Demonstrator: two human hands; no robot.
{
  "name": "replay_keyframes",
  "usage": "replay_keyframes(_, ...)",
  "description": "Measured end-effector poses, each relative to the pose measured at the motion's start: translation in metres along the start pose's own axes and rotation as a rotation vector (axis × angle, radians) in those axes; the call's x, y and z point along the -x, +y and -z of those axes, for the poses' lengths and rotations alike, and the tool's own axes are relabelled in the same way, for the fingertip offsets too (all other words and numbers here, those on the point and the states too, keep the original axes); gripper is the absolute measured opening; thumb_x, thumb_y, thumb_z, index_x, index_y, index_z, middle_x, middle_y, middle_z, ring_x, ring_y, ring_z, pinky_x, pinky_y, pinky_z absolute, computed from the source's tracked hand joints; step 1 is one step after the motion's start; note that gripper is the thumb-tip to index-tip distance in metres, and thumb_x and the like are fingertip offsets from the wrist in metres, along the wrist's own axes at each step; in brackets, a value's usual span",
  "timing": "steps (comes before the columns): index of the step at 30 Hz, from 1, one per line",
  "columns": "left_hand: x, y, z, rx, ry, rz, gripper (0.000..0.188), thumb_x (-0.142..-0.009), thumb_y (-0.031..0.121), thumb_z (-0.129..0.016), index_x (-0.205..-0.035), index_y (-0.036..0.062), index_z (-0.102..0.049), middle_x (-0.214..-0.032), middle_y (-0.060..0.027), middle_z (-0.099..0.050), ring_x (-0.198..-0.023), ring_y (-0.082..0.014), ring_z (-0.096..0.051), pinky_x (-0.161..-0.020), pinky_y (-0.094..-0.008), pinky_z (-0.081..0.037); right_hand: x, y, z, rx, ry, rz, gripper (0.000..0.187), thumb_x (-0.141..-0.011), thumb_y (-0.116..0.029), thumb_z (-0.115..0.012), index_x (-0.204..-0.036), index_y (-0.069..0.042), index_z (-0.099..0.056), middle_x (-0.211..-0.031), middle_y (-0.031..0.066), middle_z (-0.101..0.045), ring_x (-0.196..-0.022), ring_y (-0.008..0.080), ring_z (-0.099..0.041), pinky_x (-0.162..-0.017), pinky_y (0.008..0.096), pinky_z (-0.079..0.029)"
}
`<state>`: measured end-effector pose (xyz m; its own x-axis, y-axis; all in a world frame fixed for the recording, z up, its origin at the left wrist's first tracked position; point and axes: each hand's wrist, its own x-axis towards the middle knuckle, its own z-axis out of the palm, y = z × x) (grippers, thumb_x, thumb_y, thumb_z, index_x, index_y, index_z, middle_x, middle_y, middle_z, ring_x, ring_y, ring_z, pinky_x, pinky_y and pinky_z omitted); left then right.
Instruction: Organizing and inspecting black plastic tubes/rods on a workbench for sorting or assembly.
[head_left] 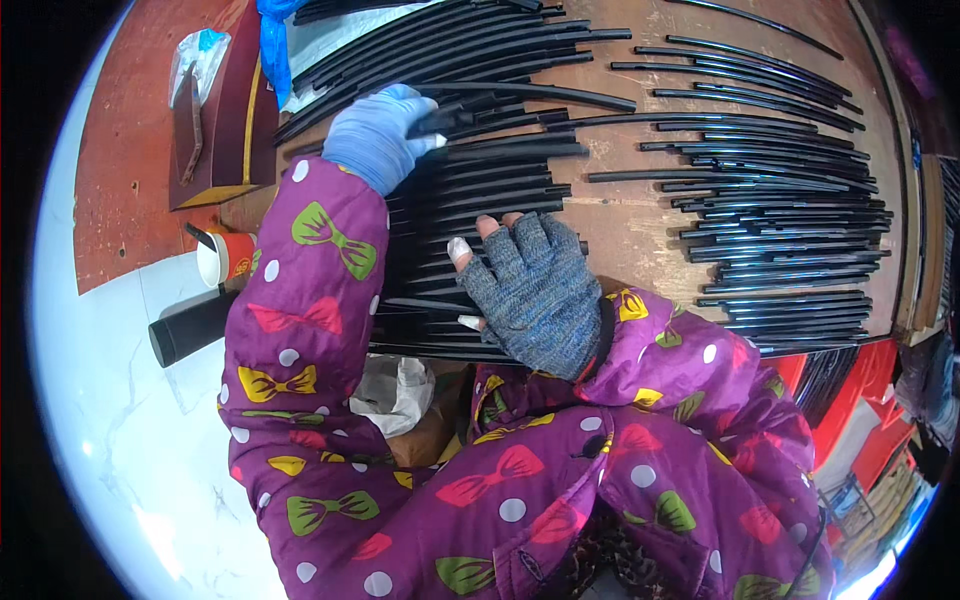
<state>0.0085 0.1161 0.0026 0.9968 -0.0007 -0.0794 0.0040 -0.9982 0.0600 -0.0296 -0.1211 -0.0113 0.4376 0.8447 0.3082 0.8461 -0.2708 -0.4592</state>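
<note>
The black tubes lie in a dense row from the upper left to the middle of the frame. The left hand, blue-gloved, curls its fingers around a few of them at upper centre. The right hand, in a grey half-finger glove, rests spread over the row at mid-frame, gripping nothing that shows. A second row of tubes lies at right.

At left, a paper cup tilts with a dark stick in it. A white bag sits at lower centre, its contents unclear. A red crate at lower right has dark rods beside or in it; which, I cannot tell.

The tubes lie on a brown board. A maroon box stands at upper left, above a pale floor.

The top edge cuts off some tubes, the left sleeve hides part of a dark cylinder, and the far-right clutter is hard to make out.
</note>
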Motion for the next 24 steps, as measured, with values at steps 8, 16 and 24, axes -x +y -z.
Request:
replay_keyframes(8,-0.008,0.028,0.017,-0.27,-0.274,0.054,0.044,-0.072,0.022,-0.068,-0.111,0.0069,-0.054,-0.105,-0.0117,-0.055,-0.093,-0.0271,-0.058,-0.076,-0.0368,-0.048,-0.002,-0.002,0.004,0.011,-0.026,-0.018,0.064,-0.059,-0.037,-0.068,-0.114,-0.007,-0.053,-0.116,0.0202,-0.05,-0.102,0.0357,-0.049,-0.083,0.0492,-0.039)
replay_keyframes(16,-0.008,0.026,0.017,-0.365,-0.209,0.13,0.037,-0.072,0.025,-0.066,-0.103,0.0082,-0.054,-0.095,-0.0107,-0.056,-0.083,-0.0277,-0.06,-0.071,-0.0378,-0.048,-0.004,-0.003,0.005,0.014,-0.038,-0.027,0.064,-0.061,-0.038,-0.068,-0.115,-0.009,-0.052,-0.116,0.018,-0.05,-0.104,0.0344,-0.048,-0.084,0.0487,-0.038)
replay_keyframes(24,0.025,0.018,0.03,-0.341,-0.13,0.087,0.037,-0.064,0.022,-0.069,-0.096,0.0089,-0.056,-0.092,-0.0097,-0.057,-0.093,-0.0256,-0.055,-0.078,-0.0385,-0.045,-0.002,-0.001,0.005,0.003,-0.035,-0.029,0.066,-0.059,-0.036,-0.07,-0.117,-0.009,-0.051,-0.117,0.0177,-0.049,-0.105,0.0346,-0.047,-0.086,0.0492,-0.037)
